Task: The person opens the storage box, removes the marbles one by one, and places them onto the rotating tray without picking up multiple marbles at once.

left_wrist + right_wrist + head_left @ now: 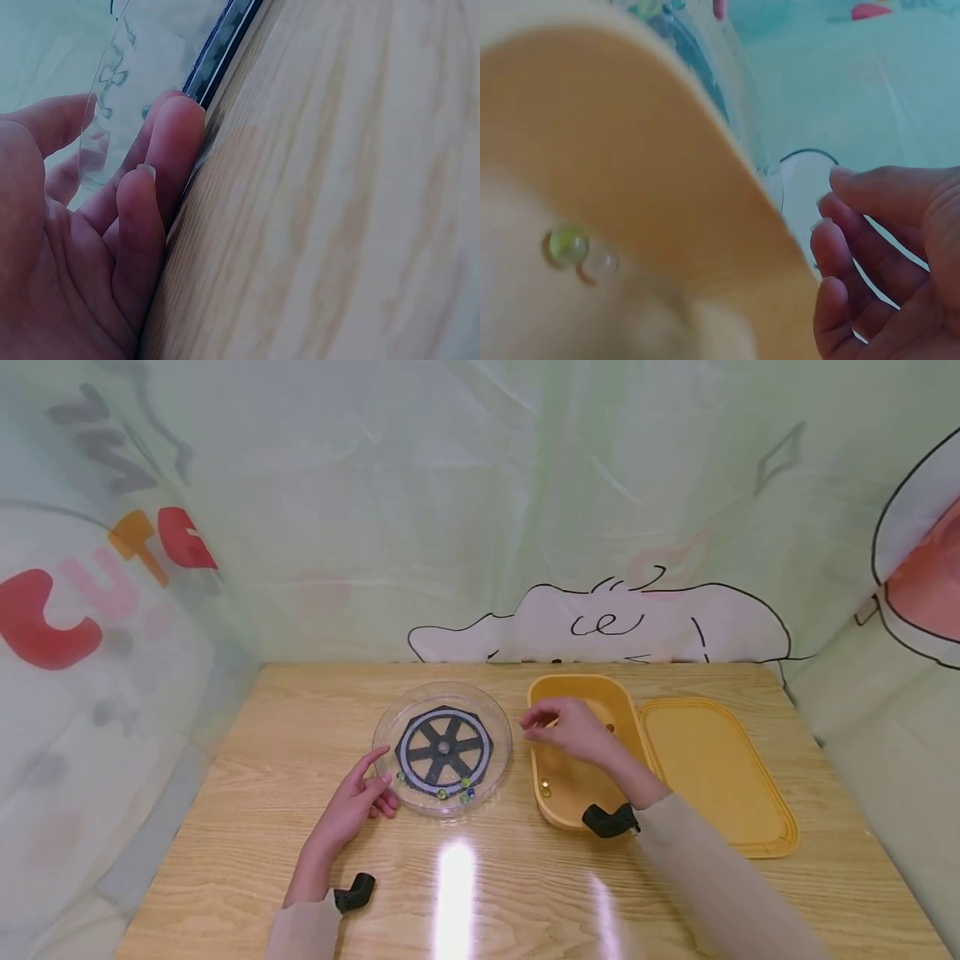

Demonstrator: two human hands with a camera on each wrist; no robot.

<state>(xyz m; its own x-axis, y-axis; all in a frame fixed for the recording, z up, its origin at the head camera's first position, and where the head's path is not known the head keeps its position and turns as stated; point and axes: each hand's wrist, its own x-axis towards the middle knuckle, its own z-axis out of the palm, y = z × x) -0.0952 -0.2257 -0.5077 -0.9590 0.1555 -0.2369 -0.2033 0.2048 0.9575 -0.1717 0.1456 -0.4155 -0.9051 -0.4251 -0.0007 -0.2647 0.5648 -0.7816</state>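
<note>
My left hand [352, 802] is at the left rim of a clear round dish [498, 777], thumb and fingers on either side of its wall in the left wrist view. A dark six-spoked wheel shape [444, 747] with a pale ring is in the dish. Several glass marbles [442, 794] lie near its front edge. My right hand [573, 727] hovers over the left rim of an orange tray [558, 817], fingers bent loosely toward the thumb; I see nothing between them. In the tray are yellowish marbles [545, 788] and a brown one [610, 727].
A flat orange lid [705, 760] lies on the wooden table [300, 727], right against the tray. Behind and beside the table hangs a pale printed curtain [375, 527]. Black wrist mounts [355, 893] sit on both forearms.
</note>
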